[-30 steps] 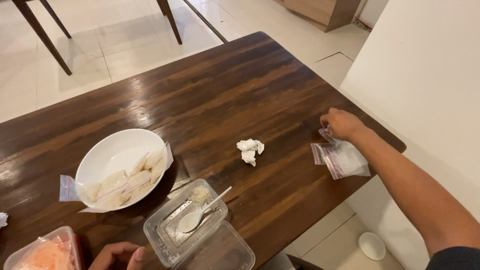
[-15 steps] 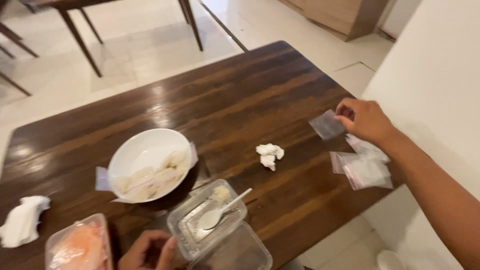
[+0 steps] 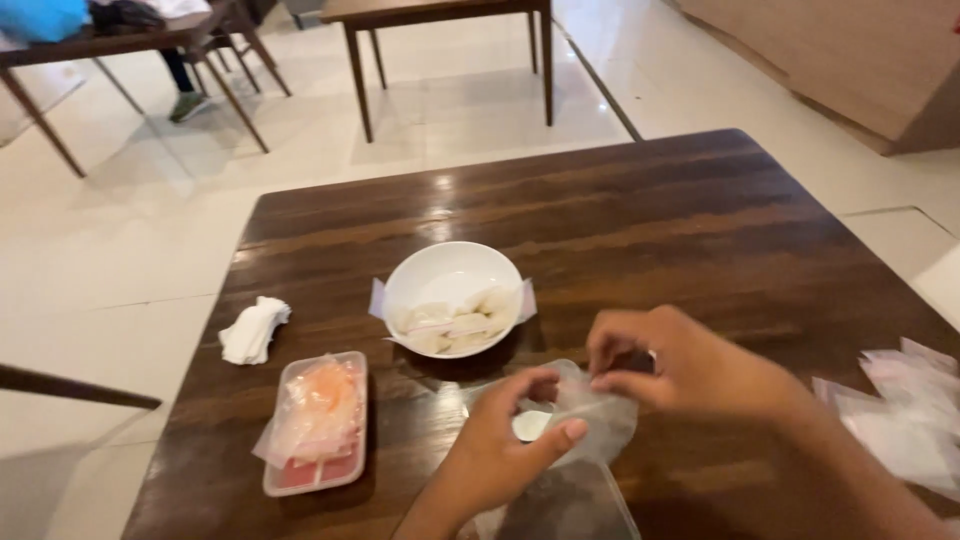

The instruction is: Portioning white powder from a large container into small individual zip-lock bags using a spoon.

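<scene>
Both my hands hold a small clear plastic zip bag (image 3: 598, 415) above the near middle of the dark wooden table (image 3: 640, 220). My left hand (image 3: 505, 450) pinches its lower left edge. My right hand (image 3: 685, 365) grips its top right edge. Under the bag a white plastic spoon (image 3: 530, 425) shows in a clear container (image 3: 570, 505), mostly hidden by my hands. Just beyond stands a white bowl (image 3: 445, 275) with several filled small bags (image 3: 455, 322) in it.
A pile of empty clear zip bags (image 3: 905, 410) lies at the table's right edge. A clear tray with an orange-filled bag (image 3: 315, 420) sits at the near left, a crumpled white tissue (image 3: 252, 330) beyond it. Other tables and chair legs (image 3: 360, 70) stand on the tiled floor.
My right hand carried one bag from the pile on the right to the middle, and my left hand rose to take hold of it. The view swung left and up.
</scene>
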